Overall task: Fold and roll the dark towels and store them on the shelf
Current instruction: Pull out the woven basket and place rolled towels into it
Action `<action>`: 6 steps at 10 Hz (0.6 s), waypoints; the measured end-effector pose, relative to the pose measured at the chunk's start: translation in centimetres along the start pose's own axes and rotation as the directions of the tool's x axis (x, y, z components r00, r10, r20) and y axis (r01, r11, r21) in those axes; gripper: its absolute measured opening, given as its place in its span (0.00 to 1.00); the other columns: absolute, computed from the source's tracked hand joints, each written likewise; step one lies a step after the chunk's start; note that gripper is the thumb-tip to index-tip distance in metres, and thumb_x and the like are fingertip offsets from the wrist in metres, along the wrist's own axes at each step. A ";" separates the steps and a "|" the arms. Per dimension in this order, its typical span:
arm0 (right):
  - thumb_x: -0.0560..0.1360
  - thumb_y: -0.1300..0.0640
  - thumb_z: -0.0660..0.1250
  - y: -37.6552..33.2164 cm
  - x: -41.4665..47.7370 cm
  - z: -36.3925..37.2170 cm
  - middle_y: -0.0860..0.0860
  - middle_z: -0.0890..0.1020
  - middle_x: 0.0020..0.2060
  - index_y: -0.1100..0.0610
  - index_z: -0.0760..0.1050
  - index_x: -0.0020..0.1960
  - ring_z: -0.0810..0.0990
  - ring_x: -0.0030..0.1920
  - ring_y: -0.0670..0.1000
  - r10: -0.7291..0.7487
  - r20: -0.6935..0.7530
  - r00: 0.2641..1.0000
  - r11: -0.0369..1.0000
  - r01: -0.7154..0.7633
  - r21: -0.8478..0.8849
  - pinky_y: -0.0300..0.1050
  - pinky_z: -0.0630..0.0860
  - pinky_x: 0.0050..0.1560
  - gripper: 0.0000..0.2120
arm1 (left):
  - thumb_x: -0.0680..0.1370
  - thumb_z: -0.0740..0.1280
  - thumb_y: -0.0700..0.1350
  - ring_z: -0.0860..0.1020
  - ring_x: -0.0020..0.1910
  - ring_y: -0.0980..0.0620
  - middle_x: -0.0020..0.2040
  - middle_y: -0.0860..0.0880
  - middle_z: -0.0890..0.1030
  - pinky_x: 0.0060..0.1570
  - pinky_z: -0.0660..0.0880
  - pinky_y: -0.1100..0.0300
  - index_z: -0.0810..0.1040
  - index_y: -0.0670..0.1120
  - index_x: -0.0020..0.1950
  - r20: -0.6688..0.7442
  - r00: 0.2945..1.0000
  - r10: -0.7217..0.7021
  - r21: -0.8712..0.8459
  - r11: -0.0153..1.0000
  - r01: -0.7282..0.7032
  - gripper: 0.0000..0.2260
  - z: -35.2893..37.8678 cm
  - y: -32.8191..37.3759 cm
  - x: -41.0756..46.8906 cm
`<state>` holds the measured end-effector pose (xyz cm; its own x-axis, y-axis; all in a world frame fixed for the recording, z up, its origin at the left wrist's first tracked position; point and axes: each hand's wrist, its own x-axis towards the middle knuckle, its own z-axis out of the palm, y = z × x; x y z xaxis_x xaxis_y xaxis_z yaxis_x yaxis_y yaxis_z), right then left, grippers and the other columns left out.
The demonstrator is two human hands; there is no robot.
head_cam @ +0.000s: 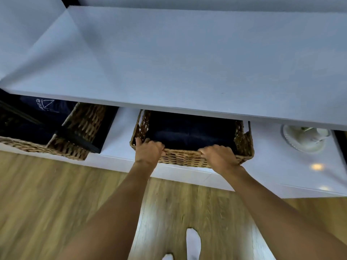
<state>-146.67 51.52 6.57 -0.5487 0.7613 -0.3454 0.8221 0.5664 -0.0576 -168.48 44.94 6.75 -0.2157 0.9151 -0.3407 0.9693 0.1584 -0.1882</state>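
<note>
You have two hands in view, and both grasp the same thing. Your left hand (148,150) curls its fingers over the near rim of the wicker basket (187,159) close to its left corner. Your right hand (218,155) clenches that rim further right, short of the right corner.

There are two baskets on the lower shelf (122,132), which is white and glossy. The one you hold is rectangular, woven of tan and brown cane with an open lattice in its side walls. Its back half sits under the white worktop (187,62), a broad, smooth, matte slab.

The dark towels (189,132) lie inside this basket and cover its bottom. They are navy, soft and thick-looking. The folds are too dark for you to count how many there are.

The second basket (62,150) stands to the left, well apart, of the same weave. It holds dark fabric, one piece (47,106) printed with white lettering. A black panel (101,132) stands against its right side.

One round white object (304,140) with a ribbed edge sits on the shelf to the right.

Below, the floor (47,194) is wood-grain plank, and two white socks (193,241) show at the bottom edge.
</note>
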 end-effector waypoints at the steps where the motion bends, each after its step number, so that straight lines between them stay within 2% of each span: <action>1: 0.81 0.58 0.58 0.0 0.8 0.2 0.52 0.82 0.54 0.41 0.69 0.69 0.81 0.52 0.56 0.004 -0.020 1.000 1.000 -0.004 -0.012 0.49 0.73 0.47 0.19 | 0.81 0.59 0.54 0.74 0.59 0.47 0.53 0.50 0.82 0.63 0.60 0.46 0.76 0.54 0.59 -0.007 1.000 0.003 -0.022 1.000 -0.003 0.11 -0.1 -0.5 1.1; 2: 0.81 0.58 0.59 0.0 1.2 0.5 0.51 0.82 0.54 0.42 0.69 0.69 0.80 0.53 0.55 0.015 -0.029 0.999 0.999 -0.016 -0.030 0.49 0.72 0.48 0.19 | 0.81 0.59 0.55 0.74 0.59 0.47 0.53 0.49 0.82 0.63 0.60 0.47 0.77 0.54 0.58 -0.027 1.000 0.007 -0.042 0.999 -0.008 0.11 0.0 -0.6 1.4; 3: 0.80 0.59 0.60 -0.3 -0.1 0.2 0.49 0.78 0.60 0.45 0.67 0.71 0.77 0.59 0.53 0.028 -0.105 0.994 0.999 -0.026 0.022 0.50 0.67 0.57 0.21 | 0.81 0.60 0.55 0.73 0.59 0.47 0.55 0.49 0.81 0.63 0.60 0.47 0.76 0.53 0.59 -0.065 0.997 0.032 -0.054 0.998 -0.036 0.11 0.3 -0.8 1.3; 4: 0.80 0.59 0.62 -1.4 -3.4 -1.8 0.47 0.78 0.60 0.47 0.70 0.69 0.77 0.60 0.51 0.094 -0.225 0.970 0.945 -0.015 0.327 0.46 0.69 0.60 0.19 | 0.81 0.60 0.54 0.72 0.60 0.46 0.58 0.49 0.80 0.63 0.60 0.47 0.74 0.52 0.61 -0.094 0.994 0.057 -0.064 0.996 -0.063 0.12 0.6 -0.9 1.0; 5: 0.78 0.58 0.66 -2.1 -13.7 -10.5 0.42 0.85 0.45 0.49 0.80 0.55 0.84 0.48 0.42 0.271 -0.421 0.866 0.618 0.179 0.766 0.33 0.76 0.50 0.08 | 0.80 0.62 0.49 0.70 0.62 0.44 0.62 0.46 0.76 0.64 0.60 0.47 0.68 0.50 0.67 -0.159 0.983 0.092 -0.078 0.991 -0.106 0.16 1.1 -1.4 0.2; 6: 0.79 0.56 0.64 -3.0 -20.5 -17.9 0.45 0.85 0.42 0.52 0.81 0.52 0.84 0.42 0.42 0.404 -0.552 0.729 0.576 0.266 0.773 0.30 0.75 0.46 0.07 | 0.79 0.62 0.44 0.66 0.68 0.42 0.67 0.43 0.72 0.70 0.56 0.45 0.65 0.48 0.70 -0.204 0.973 0.109 -0.128 0.982 -0.137 0.19 1.1 -1.6 -0.9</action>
